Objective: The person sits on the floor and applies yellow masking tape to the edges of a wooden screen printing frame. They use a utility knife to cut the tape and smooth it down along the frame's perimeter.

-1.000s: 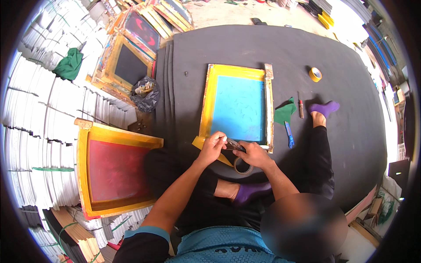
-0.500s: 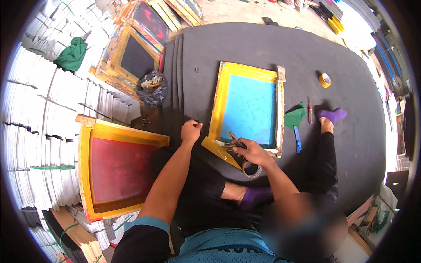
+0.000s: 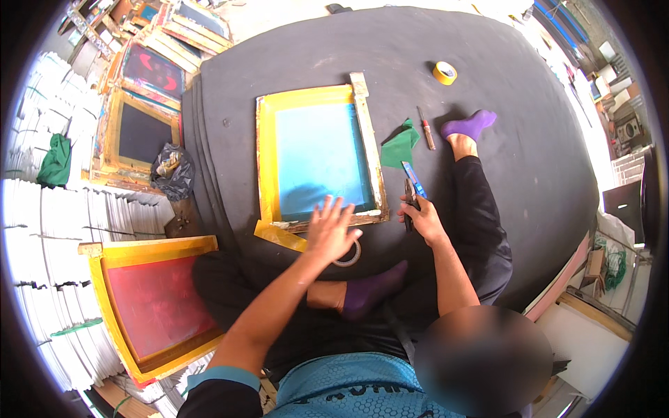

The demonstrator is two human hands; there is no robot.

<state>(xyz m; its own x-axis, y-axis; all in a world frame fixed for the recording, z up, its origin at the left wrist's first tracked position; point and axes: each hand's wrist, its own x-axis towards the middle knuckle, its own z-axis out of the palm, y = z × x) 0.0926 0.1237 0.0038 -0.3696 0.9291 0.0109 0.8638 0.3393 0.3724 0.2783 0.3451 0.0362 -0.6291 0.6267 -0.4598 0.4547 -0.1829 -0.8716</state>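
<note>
My left hand (image 3: 331,233) is open, its fingers spread over the near edge of a screen-printing frame (image 3: 267,160) with blue mesh and yellow tape borders. Whether the fingertips touch the frame cannot be made out. Partly under this hand is a roll of tape (image 3: 357,253), and a yellowish strip of tape (image 3: 280,235) lies along the frame's near left corner. To the right of the frame, my right hand (image 3: 425,221) is closed around dark-handled pliers (image 3: 409,195), jaws pointing away from me. Just beyond the pliers lies a blue cutter knife (image 3: 414,180).
A green cloth (image 3: 401,148), a red-handled pointed tool (image 3: 426,129) and a yellow tape roll (image 3: 444,73) lie on the black mat (image 3: 509,90). A red-mesh frame (image 3: 160,306) leans at my left, beside stacked white sheets (image 3: 42,237). A black plastic bag (image 3: 173,173) sits farther off.
My left hand has moved right and opened over the frame's near edge. The pliers, in my right hand, have moved from the frame's near edge to its right. The view has shifted.
</note>
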